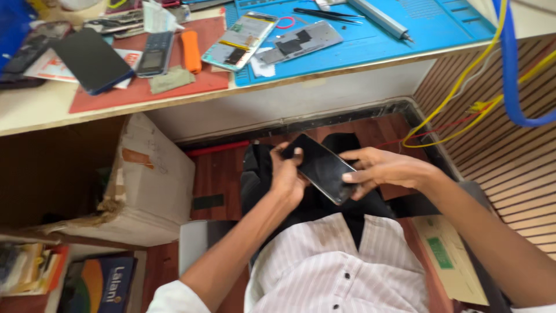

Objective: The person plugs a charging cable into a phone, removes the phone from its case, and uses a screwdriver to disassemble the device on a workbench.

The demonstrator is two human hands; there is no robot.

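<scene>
I hold a black smartphone (321,168) over my lap, below the desk edge, its dark screen facing up and tilted. My left hand (288,175) grips its upper left end, thumb pressed on the glass near the corner. My right hand (379,170) clasps the lower right end, fingers curled around the edge. Both hands are on the same phone.
A blue work mat (428,26) on the desk carries an opened phone (240,40), a metal back plate (300,42), tweezers (324,14) and a screwdriver (379,18). A red mat (197,81) holds other phones. A cardboard box (153,179) stands under the desk. Yellow and blue cables (509,75) hang at right.
</scene>
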